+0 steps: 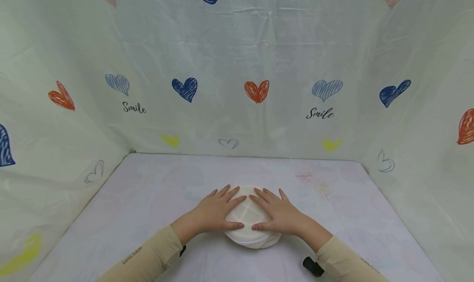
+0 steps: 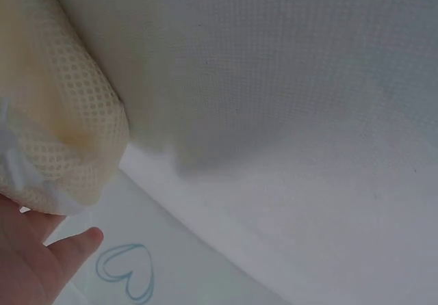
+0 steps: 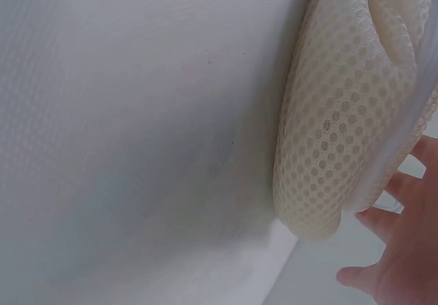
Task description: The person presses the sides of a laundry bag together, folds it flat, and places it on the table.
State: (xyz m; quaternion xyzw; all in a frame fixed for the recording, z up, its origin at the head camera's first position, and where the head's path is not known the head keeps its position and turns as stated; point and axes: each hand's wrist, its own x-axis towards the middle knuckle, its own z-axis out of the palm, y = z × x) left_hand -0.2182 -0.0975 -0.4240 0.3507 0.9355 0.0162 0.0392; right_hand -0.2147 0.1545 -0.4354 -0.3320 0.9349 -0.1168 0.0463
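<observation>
Cream mesh bag [image 1: 246, 216] sits on the white table [image 1: 148, 204], roughly mid-width, between and under the two hands. Roundish, puffed up, top slightly domed. White band [image 3: 404, 124] runs along its side; the mesh folds in above it in the right wrist view.

Left hand [image 1: 219, 211] lies on the bag's left side, palm down. Fingers spread apart, mostly straight, pointing away from the person; thumb lies across the near part of the top. Right hand [image 1: 280, 214] mirrors it on the right side, fingers also fanned out, thumb pointing inward. Thumb tips face each other, a gap of mesh between them. Neither hand is clamped round the bag; fingers just rest on it. Exact pressure: cannot tell.

Both arms wear beige sleeves [image 1: 148, 253] with dark lettering on them. Black object [image 1: 312, 266] next to the right sleeve, only partly seen.

Pale sheet [image 1: 229, 47] hangs behind the table and at both sides, printed with red, blue and yellow hearts and "Smile" twice. Faint reddish and yellowish marks [image 1: 323, 188] on the tabletop, far right part.
</observation>
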